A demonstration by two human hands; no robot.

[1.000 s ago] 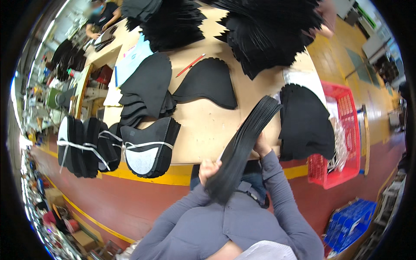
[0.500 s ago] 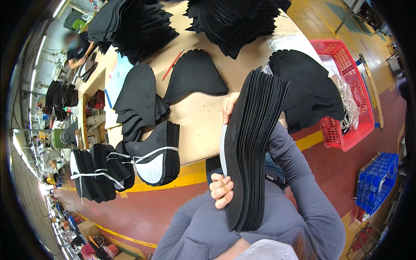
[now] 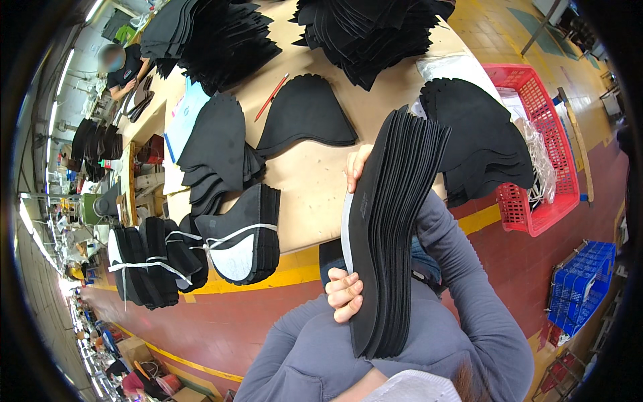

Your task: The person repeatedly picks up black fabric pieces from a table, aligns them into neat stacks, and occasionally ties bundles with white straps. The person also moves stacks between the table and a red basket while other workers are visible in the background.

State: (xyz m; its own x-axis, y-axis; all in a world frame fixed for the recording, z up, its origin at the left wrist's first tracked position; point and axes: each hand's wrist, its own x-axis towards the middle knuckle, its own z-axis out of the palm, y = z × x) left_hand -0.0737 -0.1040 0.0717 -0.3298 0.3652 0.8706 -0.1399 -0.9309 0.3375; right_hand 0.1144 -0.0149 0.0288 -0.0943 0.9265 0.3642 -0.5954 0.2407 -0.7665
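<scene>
Upright before my chest stands a thick stack of black cut fabric pieces (image 3: 395,234), curved along its length, with a pale strip showing on its left edge. My left hand (image 3: 344,295) wraps its fingers round the lower left edge. Higher up, my right hand (image 3: 359,167) grips the same edge; its arm passes behind the stack, so most of that hand is hidden. Beyond, on the table (image 3: 315,181), lie a bell-shaped pile of black pieces (image 3: 308,114) and a red pencil (image 3: 271,98). A fanned pile of black pieces (image 3: 472,137) rests to the right.
Bundles of black pieces tied with white cord (image 3: 248,234) line the table's near left edge. Larger black stacks (image 3: 368,37) stand at the back. Right of the table are a red plastic basket (image 3: 566,167) and a blue crate (image 3: 583,288). A person (image 3: 127,67) works far left.
Both hands keep their grip on the stack, which has hardly moved. The table and its piles have shifted slightly in the picture.
</scene>
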